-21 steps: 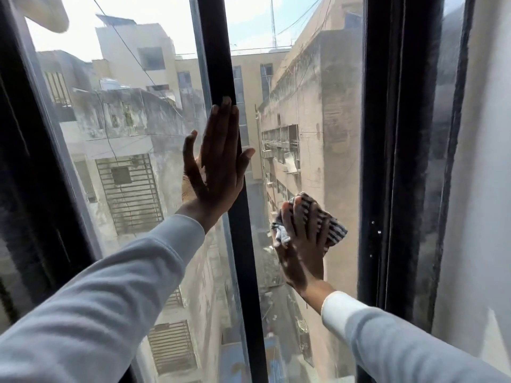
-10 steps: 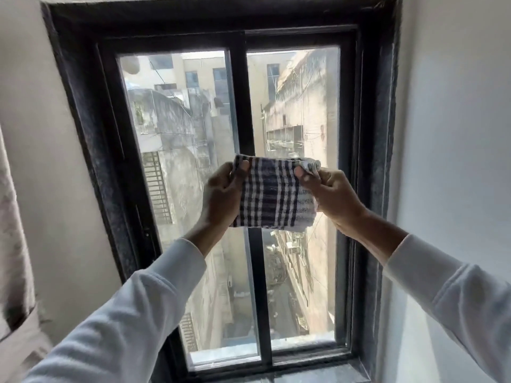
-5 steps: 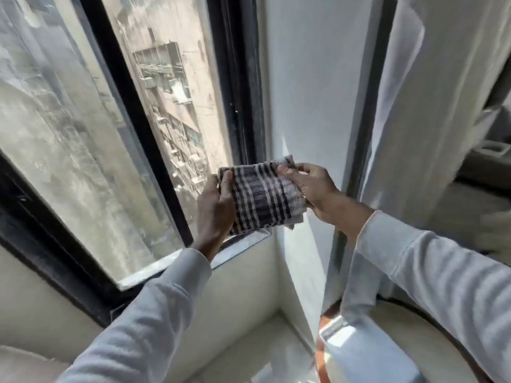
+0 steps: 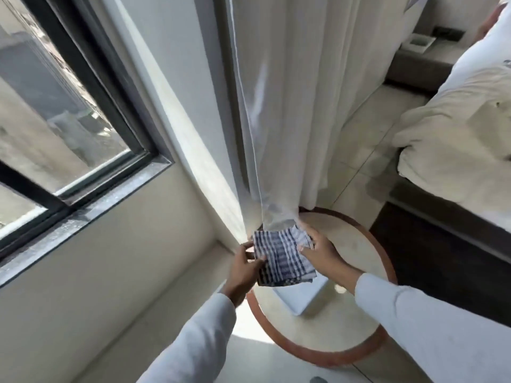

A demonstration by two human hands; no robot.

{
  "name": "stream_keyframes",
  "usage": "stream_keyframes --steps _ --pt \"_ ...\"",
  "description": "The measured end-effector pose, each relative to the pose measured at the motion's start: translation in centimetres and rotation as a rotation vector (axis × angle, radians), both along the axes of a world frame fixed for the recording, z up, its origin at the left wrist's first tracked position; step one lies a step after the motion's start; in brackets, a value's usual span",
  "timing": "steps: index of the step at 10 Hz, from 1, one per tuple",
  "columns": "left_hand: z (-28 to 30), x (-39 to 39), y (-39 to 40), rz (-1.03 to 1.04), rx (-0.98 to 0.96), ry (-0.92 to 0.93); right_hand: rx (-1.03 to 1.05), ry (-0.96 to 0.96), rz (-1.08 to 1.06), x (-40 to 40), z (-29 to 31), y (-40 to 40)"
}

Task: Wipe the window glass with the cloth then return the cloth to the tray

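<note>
A folded blue-and-white checked cloth is held flat between both hands, low over a white tray that sits on a round table. My left hand grips the cloth's left edge. Holding its right edge is my right hand. The cloth covers the tray's far end. The window glass in its black frame lies up and to the left, away from both hands.
The round table has a reddish-brown rim and a pale top. A white curtain hangs down right behind the cloth and touches the table. A bed with pale bedding stands to the right. A wall ledge runs under the window.
The cloth came off the glass, was folded between both hands, and was carried down and right from the window to just over the tray. The view turned from the window toward the table.
</note>
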State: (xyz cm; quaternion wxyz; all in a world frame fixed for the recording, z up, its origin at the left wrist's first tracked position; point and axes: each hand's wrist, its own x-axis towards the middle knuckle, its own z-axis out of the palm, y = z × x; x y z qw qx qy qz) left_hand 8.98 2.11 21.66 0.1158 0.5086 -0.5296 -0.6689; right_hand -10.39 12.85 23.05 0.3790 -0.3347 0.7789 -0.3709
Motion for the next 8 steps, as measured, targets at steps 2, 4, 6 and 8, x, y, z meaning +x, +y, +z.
stream_keyframes --steps 2,4,6,8 --pt "-13.6 -5.9 0.0 -0.075 -0.21 -0.151 0.172 0.08 0.077 -5.3 -15.6 -1.4" --pt "-24.3 -9.2 -2.0 -0.277 -0.342 -0.45 0.231 0.161 0.204 -6.9 -27.1 -4.1" --pt "-27.9 -9.9 -2.0 -0.589 -0.325 -0.63 0.298 0.038 0.15 -6.0 -30.5 -4.4" --pt "-24.5 -8.9 -3.6 -0.546 -0.497 -0.666 0.342 0.439 0.327 -5.2 -28.8 -5.7"
